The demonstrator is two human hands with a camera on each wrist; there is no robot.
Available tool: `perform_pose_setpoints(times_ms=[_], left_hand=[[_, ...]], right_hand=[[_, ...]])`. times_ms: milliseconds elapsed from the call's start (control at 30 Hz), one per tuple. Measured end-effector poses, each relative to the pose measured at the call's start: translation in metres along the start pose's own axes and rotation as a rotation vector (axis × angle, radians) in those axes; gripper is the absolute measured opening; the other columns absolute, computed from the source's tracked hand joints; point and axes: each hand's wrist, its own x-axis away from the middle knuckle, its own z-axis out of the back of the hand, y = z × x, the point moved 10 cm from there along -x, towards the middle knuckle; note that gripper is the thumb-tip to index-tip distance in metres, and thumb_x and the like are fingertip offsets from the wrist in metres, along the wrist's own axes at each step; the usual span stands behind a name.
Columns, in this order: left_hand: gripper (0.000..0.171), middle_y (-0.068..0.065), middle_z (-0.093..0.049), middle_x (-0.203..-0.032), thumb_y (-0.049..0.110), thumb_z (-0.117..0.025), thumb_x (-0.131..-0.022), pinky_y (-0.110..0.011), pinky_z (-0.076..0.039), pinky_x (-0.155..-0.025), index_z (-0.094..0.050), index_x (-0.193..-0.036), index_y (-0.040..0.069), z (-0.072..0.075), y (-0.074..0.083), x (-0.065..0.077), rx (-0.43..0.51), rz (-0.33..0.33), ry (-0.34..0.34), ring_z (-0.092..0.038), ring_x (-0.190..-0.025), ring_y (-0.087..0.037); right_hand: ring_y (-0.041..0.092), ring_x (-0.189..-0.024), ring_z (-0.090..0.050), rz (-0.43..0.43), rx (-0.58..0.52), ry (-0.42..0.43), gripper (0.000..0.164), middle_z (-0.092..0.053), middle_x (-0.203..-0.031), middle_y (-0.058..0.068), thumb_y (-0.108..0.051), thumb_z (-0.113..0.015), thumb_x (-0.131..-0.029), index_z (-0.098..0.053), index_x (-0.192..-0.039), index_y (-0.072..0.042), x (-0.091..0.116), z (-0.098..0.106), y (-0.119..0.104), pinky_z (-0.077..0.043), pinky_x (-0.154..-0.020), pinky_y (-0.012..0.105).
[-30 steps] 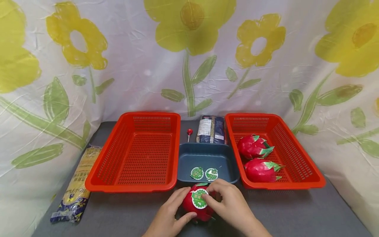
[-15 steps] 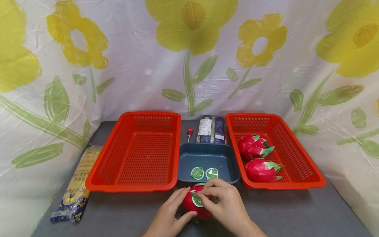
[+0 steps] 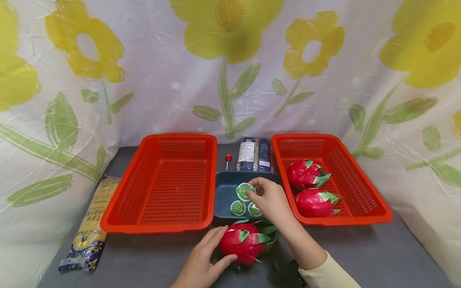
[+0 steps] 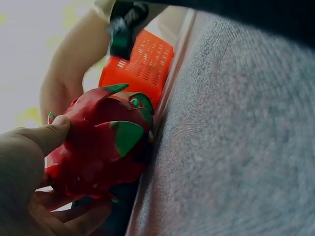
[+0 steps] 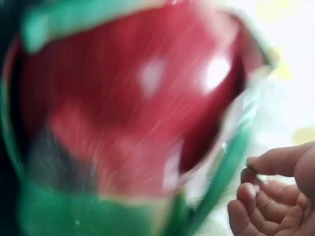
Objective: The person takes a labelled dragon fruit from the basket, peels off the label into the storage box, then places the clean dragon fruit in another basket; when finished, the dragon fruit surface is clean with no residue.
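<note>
A red dragon fruit (image 3: 242, 242) with green-tipped scales lies on the table before me. My left hand (image 3: 207, 256) grips its left side, thumb in front and fingers behind; the left wrist view shows the thumb and curled fingers round the fruit (image 4: 98, 142). Over the dark blue tray (image 3: 225, 182), my right hand (image 3: 269, 198) pinches a round green-and-white sticker (image 3: 245, 192) between thumb and fingertips. Two similar stickers, one on the left (image 3: 237, 208) and one on the right (image 3: 254, 209), lie in the tray. The right wrist view is blurred by the fruit close up.
An orange-red basket (image 3: 156, 228) with nothing in it stands left of the tray. Another basket (image 3: 360, 219) on the right holds two dragon fruits. Behind the tray are a lollipop (image 3: 228, 158) and a dark blue packet (image 3: 253, 155). A noodle packet (image 3: 90, 226) lies far left.
My right hand has peeled the sticker off the dragon fruit and carried it forward over the tray. The fruit has turned, now showing its scales, while my left hand stays on it.
</note>
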Motion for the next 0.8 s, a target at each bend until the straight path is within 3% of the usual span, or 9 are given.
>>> perform_pose_setpoints(times_ms=[267,567,800], left_hand=[[0.076,-0.004,-0.057,-0.139,0.048,-0.08,-0.087,-0.04,-0.058,-0.091,-0.055,-0.147,0.009,0.003,0.0,0.002,-0.038,-0.015,-0.002,-0.058,-0.12,-0.023],[0.074,-0.002,-0.057,-0.14,0.051,-0.077,-0.088,-0.039,-0.058,-0.09,-0.056,-0.147,0.011,0.006,0.005,0.004,-0.029,-0.073,0.021,-0.058,-0.12,-0.023],[0.075,-0.003,-0.057,-0.141,0.038,-0.086,-0.083,-0.037,-0.059,-0.088,-0.056,-0.147,0.01,0.007,0.004,0.004,-0.046,-0.069,0.025,-0.057,-0.121,-0.022]], right_hand=[[0.019,-0.068,-0.057,-0.073,0.199,-0.071,0.016,-0.068,-0.077,0.003,-0.015,-0.08,-0.088,-0.076,-0.099,-0.005,-0.041,-0.044,0.04,-0.051,-0.063,0.036],[0.029,-0.086,-0.066,-0.101,0.347,-0.149,0.023,-0.074,-0.095,0.012,-0.014,-0.081,-0.086,-0.077,-0.104,-0.001,-0.045,-0.064,0.068,-0.056,-0.08,0.046],[0.031,-0.089,-0.065,-0.126,0.491,-0.122,0.033,-0.07,-0.099,0.015,-0.024,-0.085,-0.083,-0.078,-0.109,-0.006,-0.049,-0.067,0.067,-0.057,-0.076,0.049]])
